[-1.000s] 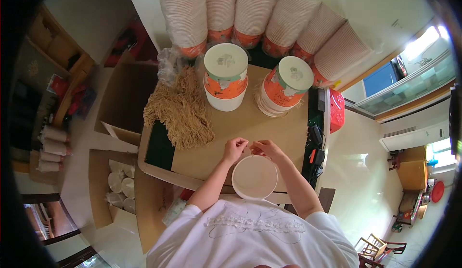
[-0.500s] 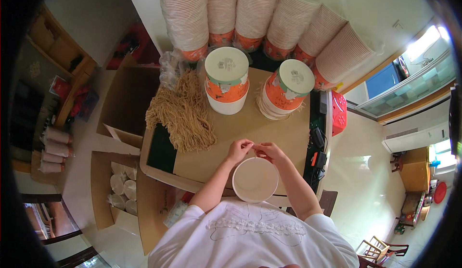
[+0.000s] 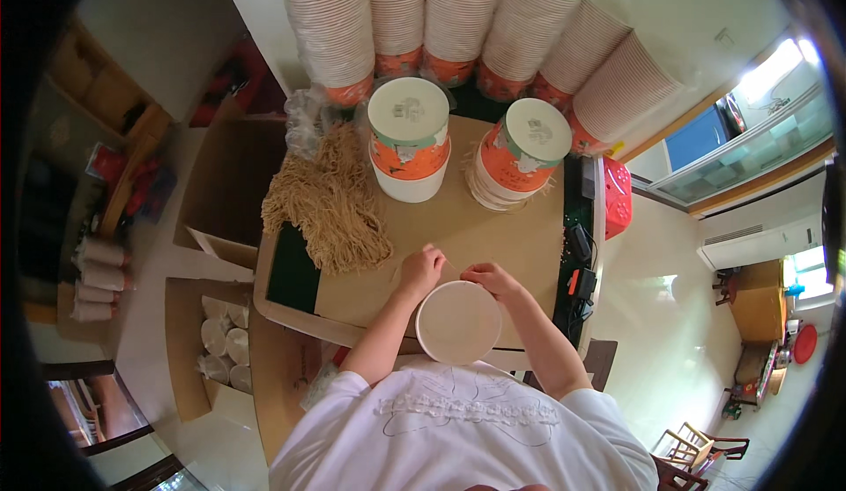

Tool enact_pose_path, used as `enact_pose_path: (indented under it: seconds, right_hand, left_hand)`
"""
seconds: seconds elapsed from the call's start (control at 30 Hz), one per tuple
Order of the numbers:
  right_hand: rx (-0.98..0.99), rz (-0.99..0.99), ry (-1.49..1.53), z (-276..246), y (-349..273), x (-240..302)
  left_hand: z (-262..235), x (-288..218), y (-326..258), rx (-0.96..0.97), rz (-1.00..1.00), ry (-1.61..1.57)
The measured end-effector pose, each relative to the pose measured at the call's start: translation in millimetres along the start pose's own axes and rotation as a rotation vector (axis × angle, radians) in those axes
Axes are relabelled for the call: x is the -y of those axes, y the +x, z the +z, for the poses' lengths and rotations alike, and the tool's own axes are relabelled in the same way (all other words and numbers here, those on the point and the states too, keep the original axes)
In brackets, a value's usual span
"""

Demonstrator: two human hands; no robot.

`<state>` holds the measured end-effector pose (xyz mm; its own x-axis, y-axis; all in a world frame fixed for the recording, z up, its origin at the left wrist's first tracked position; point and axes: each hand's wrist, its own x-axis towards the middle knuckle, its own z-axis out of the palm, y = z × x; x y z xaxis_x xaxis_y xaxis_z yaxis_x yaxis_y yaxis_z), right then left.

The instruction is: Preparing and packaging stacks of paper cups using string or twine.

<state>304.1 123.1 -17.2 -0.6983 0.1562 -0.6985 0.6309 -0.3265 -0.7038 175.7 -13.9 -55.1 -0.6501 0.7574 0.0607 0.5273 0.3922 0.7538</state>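
In front of my chest is a white paper bucket (image 3: 458,325), its pale open mouth facing up. Just beyond its far rim, my left hand (image 3: 422,271) is closed in a pinch on a thin tan cord (image 3: 449,265). My right hand (image 3: 492,280) is pinched closed at the rim's far right, where the cord runs to its fingertips. How the cord joins the bucket is too small to make out. A heap of tan cords (image 3: 330,204) lies beyond my left hand. Two upside-down orange and green printed buckets (image 3: 410,143) (image 3: 524,147) stand farther off, each over white ones.
Tall plastic-wrapped stacks of buckets (image 3: 463,15) line the table's far side. Black adapters and cables (image 3: 580,266) lie along the right edge, near a red plastic item (image 3: 617,196). Open cardboard boxes (image 3: 189,350) stand on the floor at the left, one holding wrapped white stacks.
My hands have drawn apart, the left moving left and slightly up with the cord. My right hand stays by the rim. The whole view has shifted slightly.
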Motion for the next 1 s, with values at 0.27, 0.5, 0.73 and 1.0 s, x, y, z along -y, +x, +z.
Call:
enact_pose_path:
  seconds: [0.27,0.5,0.73,1.0]
  right_hand:
    - [0.063,-0.035,0.145,-5.6,-13.4,-13.5]
    - [0.064,-0.025,0.163,1.5,-12.8,-10.8]
    - [0.058,-0.001,0.164,-0.4,-11.8,-7.0]
    - [0.350,-0.054,-0.181,-21.8,1.2,5.9]
  left_hand:
    - [7.4,16.2,-10.2,-0.213,-0.104,0.069]
    - [-2.5,6.9,-1.8,0.384,0.049,-0.587]
    - [-12.6,-8.4,0.9,0.538,-0.143,-0.446]
    - [-14.0,-12.3,1.0,0.436,0.014,-0.279]
